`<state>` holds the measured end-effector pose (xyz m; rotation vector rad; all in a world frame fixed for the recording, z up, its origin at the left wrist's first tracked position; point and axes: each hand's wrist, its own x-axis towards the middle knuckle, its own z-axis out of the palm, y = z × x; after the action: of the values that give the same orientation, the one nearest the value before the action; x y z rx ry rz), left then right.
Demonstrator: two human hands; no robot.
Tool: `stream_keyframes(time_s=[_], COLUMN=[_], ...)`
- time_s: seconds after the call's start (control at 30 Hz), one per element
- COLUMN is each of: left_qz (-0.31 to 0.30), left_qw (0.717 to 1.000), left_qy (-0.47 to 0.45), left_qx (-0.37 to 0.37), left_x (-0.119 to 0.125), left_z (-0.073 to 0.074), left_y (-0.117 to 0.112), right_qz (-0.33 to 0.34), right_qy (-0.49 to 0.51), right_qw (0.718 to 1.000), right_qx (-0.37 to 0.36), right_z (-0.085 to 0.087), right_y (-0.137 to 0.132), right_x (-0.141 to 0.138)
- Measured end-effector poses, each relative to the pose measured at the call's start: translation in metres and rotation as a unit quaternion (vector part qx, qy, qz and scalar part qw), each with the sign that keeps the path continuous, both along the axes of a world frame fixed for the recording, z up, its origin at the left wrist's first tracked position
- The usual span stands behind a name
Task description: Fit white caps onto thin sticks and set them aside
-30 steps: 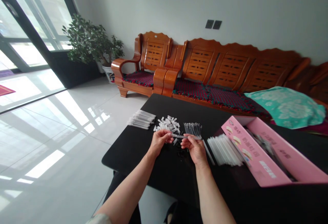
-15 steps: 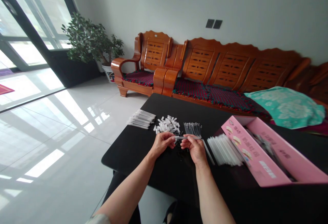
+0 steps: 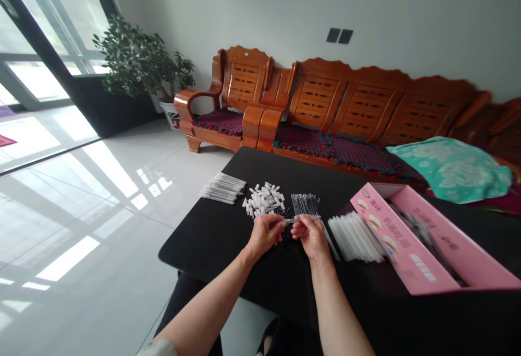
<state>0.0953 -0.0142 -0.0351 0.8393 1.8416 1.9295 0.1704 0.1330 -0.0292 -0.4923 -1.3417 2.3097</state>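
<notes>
Between my two hands a slim, pale pen barrel (image 3: 290, 220) is held level above the black table. My left hand (image 3: 265, 235) is closed in a pinch at its left end; any small part under those fingers is hidden. The right-hand end sits between the thumb and fingers of my right hand (image 3: 312, 238). Small black pen parts (image 3: 287, 233) lie below and between the hands. Just beyond is a heap of white pen caps (image 3: 264, 199), with a row of dark pen refills (image 3: 305, 204) beside it. Clear empty barrels (image 3: 355, 238) are lined up right of my right hand.
Capped white pens (image 3: 223, 188) lie in a bundle at the table's left edge. A pink open box (image 3: 401, 239) stands on the right of the black table (image 3: 199, 236). Behind are a wooden sofa (image 3: 317, 95), a turquoise cloth (image 3: 448, 169) and a potted plant (image 3: 138, 63).
Both hands have shifted slightly right, and the left has come closer to the right along the barrel. Less of the barrel shows between them.
</notes>
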Motion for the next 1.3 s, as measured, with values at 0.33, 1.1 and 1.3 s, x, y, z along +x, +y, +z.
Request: stream_keyframes(time_s=[0.33,1.1,1.3], left_qz=[0.107,0.473,0.491], left_qw=[0.993,0.868,0.853], left_qy=[0.03,-0.1,0.02], left_qx=[0.028,-0.11,-0.174], left_x=[-0.028,-0.133,-0.106], left_z=[0.014,-0.013,0.01], left_y=[-0.026,-0.154,-0.124], right_qz=[0.003,0.007,0.016], right_qy=[0.049,0.046,0.052], right_qw=[0.999,0.999,0.998], right_qx=[-0.006,0.008,0.009], right_z=[0.001,-0.002,0.001], right_y=[-0.002,0.001,-0.002], right_x=[-0.001,0.0,0.0])
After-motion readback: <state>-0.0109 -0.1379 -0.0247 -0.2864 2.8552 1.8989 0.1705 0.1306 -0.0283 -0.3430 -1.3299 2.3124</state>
